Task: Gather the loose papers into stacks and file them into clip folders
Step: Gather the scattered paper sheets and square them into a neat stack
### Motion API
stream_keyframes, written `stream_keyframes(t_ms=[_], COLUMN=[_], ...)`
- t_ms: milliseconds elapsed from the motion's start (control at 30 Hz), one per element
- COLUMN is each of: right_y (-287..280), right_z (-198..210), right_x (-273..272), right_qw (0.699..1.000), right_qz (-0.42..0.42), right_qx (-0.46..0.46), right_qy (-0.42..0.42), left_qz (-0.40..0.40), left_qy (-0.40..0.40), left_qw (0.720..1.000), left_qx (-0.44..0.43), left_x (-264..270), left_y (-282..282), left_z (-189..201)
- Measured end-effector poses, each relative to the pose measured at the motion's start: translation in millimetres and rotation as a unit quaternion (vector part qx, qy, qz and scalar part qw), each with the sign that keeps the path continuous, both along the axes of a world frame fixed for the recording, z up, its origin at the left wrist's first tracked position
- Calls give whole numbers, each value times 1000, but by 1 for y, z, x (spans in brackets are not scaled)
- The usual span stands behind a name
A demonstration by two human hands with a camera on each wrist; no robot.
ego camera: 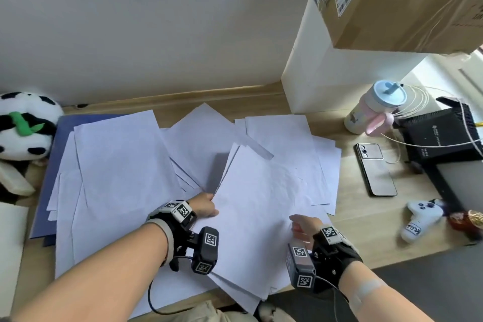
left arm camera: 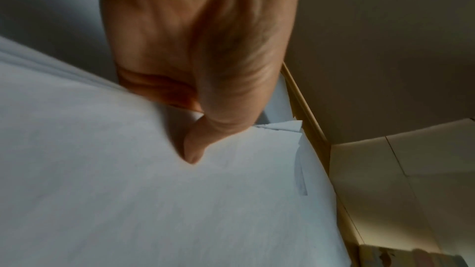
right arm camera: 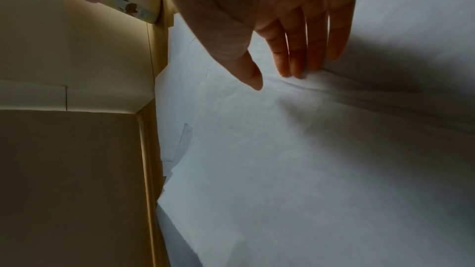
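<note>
Loose white papers (ego camera: 117,172) lie scattered over the wooden desk (ego camera: 371,240). A small stack of sheets (ego camera: 256,212) sits tilted at the centre front. My left hand (ego camera: 206,206) pinches that stack's left edge, thumb (left arm camera: 195,149) on top and fingers hidden underneath. My right hand (ego camera: 303,227) lies on the stack's right side with straight fingers (right arm camera: 295,54) touching the paper (right arm camera: 308,159). A dark blue clip folder (ego camera: 52,165) lies under the papers at the left.
A panda plush (ego camera: 23,125) sits at the far left. At the right stand a pastel cup (ego camera: 376,107), a phone (ego camera: 376,172), a black router (ego camera: 439,136) and a white toy controller (ego camera: 420,219). A cardboard box (ego camera: 402,0) hangs above a white cabinet side (ego camera: 326,73).
</note>
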State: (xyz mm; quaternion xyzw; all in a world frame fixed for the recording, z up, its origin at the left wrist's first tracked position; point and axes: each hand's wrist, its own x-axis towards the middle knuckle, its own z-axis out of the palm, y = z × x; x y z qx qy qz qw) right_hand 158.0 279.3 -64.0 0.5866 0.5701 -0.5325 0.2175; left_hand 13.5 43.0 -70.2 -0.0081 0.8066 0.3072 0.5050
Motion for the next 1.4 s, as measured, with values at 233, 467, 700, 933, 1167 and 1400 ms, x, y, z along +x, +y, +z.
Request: stream_keyframes(t_ms=[233, 467, 700, 933, 1167, 1400], right_y=[-3, -15, -22, -34, -31, -37], right_z=[16, 75, 73, 59, 39, 26], right_x=[-15, -71, -84, -100, -108, -93], right_qw=[991, 935, 919, 927, 951, 965], right_qz=[-17, -10, 122, 107, 71, 97], right_qx=[-19, 16, 8, 128, 163, 168], right_qy=[135, 355, 376, 337, 252, 176], left_qz=[184, 274, 268, 283, 62, -92], left_qy=[-57, 4, 84, 140, 169, 144], left_qw=[962, 910, 920, 929, 974, 957], left_qx=[191, 311, 273, 193, -139, -234], left_x=[-8, -29, -19, -18, -27, -39], left_y=[-8, -9, -29, -54, -128, -121], left_z=[31, 84, 82, 59, 22, 19])
